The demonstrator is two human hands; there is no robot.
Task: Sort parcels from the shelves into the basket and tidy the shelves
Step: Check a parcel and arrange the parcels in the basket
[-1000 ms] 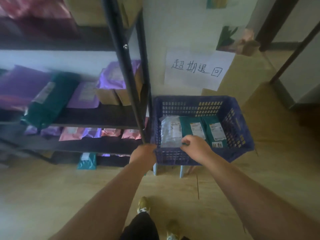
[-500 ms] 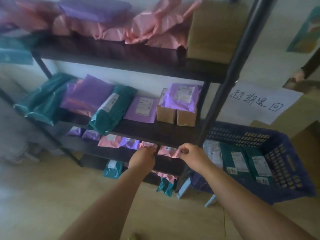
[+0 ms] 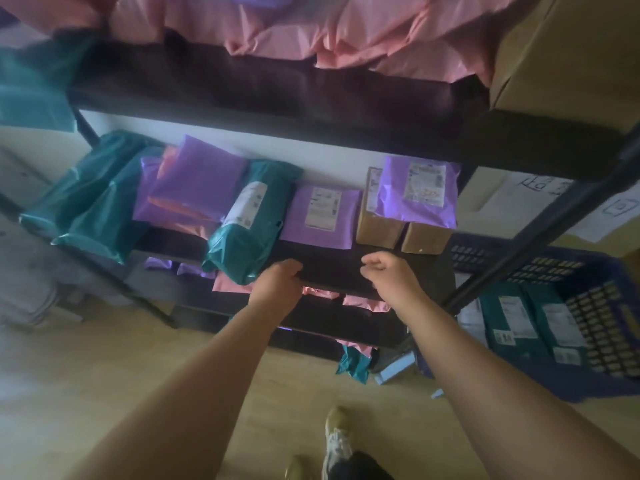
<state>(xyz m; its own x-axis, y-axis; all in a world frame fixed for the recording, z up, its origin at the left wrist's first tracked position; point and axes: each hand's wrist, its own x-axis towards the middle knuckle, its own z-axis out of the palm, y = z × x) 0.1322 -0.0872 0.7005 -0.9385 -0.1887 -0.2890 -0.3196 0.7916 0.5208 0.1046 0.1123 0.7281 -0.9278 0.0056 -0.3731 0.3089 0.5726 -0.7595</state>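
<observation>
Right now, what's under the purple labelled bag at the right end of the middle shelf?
The purple bag lies on two cardboard boxes, a left box and a right box. Their fronts show; most of their tops and anything behind are covered.

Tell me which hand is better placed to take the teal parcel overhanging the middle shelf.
Left. The left hand sits at the shelf edge, right beside the teal parcel. The right hand is farther off, in front of the cardboard boxes, holding nothing.
</observation>
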